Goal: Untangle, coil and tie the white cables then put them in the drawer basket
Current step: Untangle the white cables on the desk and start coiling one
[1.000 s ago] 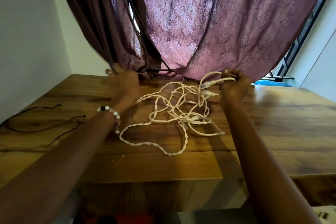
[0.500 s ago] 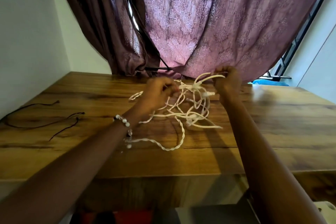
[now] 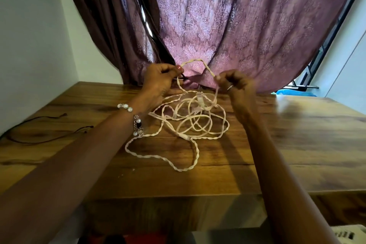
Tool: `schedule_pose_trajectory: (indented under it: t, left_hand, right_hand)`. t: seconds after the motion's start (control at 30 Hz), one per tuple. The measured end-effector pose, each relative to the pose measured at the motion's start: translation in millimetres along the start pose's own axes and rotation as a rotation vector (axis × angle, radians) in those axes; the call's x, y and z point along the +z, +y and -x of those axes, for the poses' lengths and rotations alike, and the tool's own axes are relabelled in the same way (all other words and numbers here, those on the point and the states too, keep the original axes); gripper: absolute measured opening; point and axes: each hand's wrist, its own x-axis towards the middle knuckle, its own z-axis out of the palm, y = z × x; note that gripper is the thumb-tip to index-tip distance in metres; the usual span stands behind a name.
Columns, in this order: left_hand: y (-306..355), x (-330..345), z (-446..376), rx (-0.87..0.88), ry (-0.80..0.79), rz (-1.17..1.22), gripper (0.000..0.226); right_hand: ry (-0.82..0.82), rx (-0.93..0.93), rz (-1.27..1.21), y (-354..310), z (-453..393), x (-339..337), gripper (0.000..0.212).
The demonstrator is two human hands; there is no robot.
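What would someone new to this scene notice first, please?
A tangle of white cables lies mid-table, with one loop lifted between the left hand and right hand. Behind hangs a purple curtain; thin black cords lie at the wooden table's left edge.

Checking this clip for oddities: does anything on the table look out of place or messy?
The white cables lie in a tangled heap mid-table, one loop held up between the left hand and right hand. Thin dark cords lie loose at the table's left edge.
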Motion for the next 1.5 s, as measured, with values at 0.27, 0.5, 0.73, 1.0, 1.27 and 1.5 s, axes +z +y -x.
schedule_pose_trajectory:
  t: [0.27,0.5,0.73,1.0,1.27,1.5]
  left_hand:
    - [-4.3,-2.6,-7.3,-0.07,0.135,0.153,0.012]
    - [-5.7,-36.0,-17.8,-0.147,0.245,0.403,0.017]
    - [-10.4,-40.3,-15.8,-0.24,0.321,0.57,0.017]
    - [-14.0,-66.6,-19.3,-0.227,0.406,0.428,0.013]
    - [-51.0,-84.6,-29.2,-0.352,0.518,0.077,0.006]
    - [-80.8,-87.9,-10.1,-0.458,0.328,-0.332,0.003]
  right_hand:
    - [-0.784,-0.047,0.969,30.5,24.8,32.8,0.086]
    - [0.155,-0.332,0.723,48.9,37.1,40.6,0.061]
    - [-0.658,-0.032,1.226,53.1,38.8,86.7,0.075]
    - [-0.568,0.012,0.86,37.8,4.7,53.6,0.023]
    - [0.067,0.161,0.273,1.0,-36.2,-0.7,0.025]
    - [0.357,0.104,0.04,-4.6,-47.2,-9.0,0.028]
